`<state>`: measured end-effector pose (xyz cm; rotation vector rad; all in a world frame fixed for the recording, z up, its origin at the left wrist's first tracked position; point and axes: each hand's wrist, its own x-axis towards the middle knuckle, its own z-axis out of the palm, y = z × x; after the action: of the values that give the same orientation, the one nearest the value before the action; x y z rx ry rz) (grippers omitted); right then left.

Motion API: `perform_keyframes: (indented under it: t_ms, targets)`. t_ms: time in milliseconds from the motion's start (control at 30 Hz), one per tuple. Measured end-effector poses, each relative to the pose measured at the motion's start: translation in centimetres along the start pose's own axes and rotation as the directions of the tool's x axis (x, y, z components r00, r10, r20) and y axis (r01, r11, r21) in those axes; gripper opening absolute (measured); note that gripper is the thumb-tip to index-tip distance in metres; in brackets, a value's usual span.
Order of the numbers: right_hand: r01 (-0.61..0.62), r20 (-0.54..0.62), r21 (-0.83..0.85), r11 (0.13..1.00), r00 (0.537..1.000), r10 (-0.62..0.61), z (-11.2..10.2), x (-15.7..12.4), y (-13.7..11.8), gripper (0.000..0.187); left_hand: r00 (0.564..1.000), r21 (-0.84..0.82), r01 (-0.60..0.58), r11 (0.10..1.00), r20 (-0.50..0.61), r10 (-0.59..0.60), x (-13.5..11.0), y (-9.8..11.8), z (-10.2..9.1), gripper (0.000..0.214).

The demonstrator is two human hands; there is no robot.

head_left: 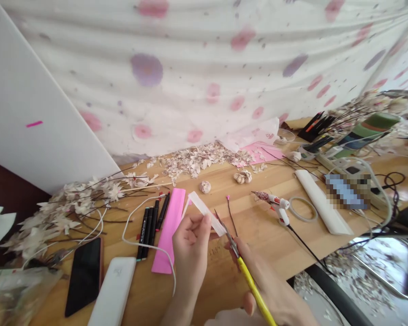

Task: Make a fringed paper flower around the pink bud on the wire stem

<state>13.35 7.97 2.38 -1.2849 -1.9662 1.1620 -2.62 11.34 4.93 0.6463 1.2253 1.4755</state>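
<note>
A cluttered wooden tabletop (265, 244) stood against a flower-printed cloth (204, 77). Just right of the pink paper sheet (170, 226), the left hand (190, 253) pinched a white paper strip (204, 210), fingers closed on it. The right hand (275, 294) gripped yellow-handled scissors (248, 276), blades at the strip. Left of the sheet lay black markers (149, 226). Farther right, past bare wood, lay a glue gun (275, 203), back from the near edge.

Wood surface (221, 181): pink paper strip (170, 228) ctr, black markers (151, 226) at its 9 o'clock; phone (85, 276) & power bank (114, 292) at 7; glue gun (274, 202) at 3; petal scraps (200, 160) at 12.
</note>
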Motion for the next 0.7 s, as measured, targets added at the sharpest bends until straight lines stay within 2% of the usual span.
perform_keyframes:
  t_ms: [333, 467, 700]
  targets:
    - [-0.033, 0.015, -0.001, 0.999, 0.999, 0.033, -0.1, -0.3, -0.2, 0.101, 0.999, -0.019, 0.0, 1.0, 0.044, 0.0, 0.1, 0.0, -0.2, 0.03]
    - [-0.078, 0.031, -0.036, 0.996, 0.996, 0.079, 0.0, -0.6, 0.5, 0.096, 0.998, -0.005, 0.013, 1.0, 0.057, -0.012, 0.1, 0.0, -0.2, 0.03]
    - [-0.085, 0.061, -0.037, 0.996, 0.994, 0.087, -0.1, -0.9, 1.5, 0.091, 0.998, 0.011, 0.003, 1.0, 0.071, -0.004, 0.1, -0.2, -0.2, 0.027]
